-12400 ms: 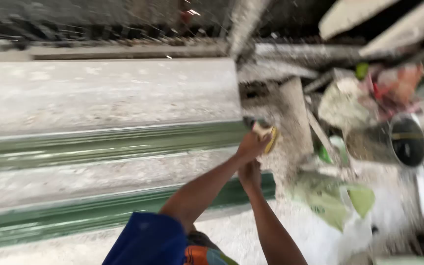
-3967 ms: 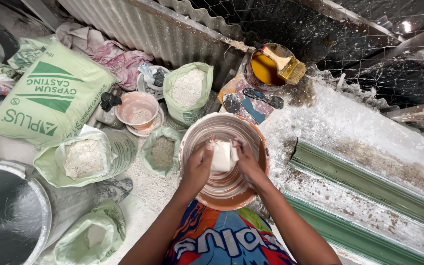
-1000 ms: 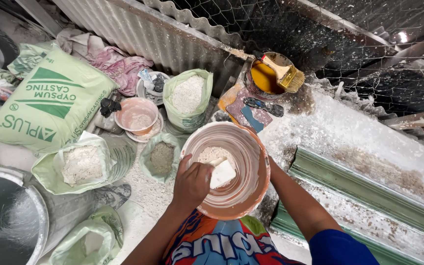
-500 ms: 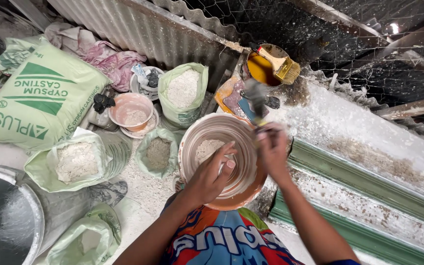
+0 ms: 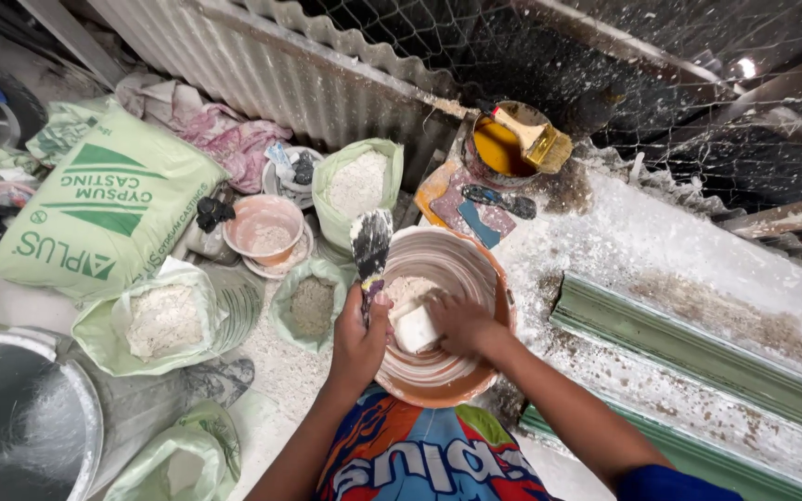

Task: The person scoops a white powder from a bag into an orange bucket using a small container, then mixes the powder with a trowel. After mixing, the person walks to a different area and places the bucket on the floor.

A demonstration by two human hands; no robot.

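An orange plastic basin (image 5: 475, 269) smeared with white plaster sits in front of me, with some white powder in it. My left hand (image 5: 361, 339) is at the basin's near-left rim and grips the handle of a flat, plaster-crusted scraper (image 5: 370, 243) whose blade points up and away. My right hand (image 5: 459, 325) is inside the basin, fingers closed around a small white cup (image 5: 416, 327) resting in the powder.
Open green sacks of white and grey powder (image 5: 356, 184) (image 5: 164, 320) (image 5: 310, 306), a large printed plaster bag (image 5: 109, 213), a pink bowl (image 5: 263, 229), a tin with yellow liquid and a brush (image 5: 512, 144), a grey metal tub (image 5: 20, 417), and a green moulding (image 5: 698, 357) on the white-dusted bench at right.
My left hand has picked up the scraper and holds it upright at the rim. My right hand came back from the basin's far right edge and took the white cup.
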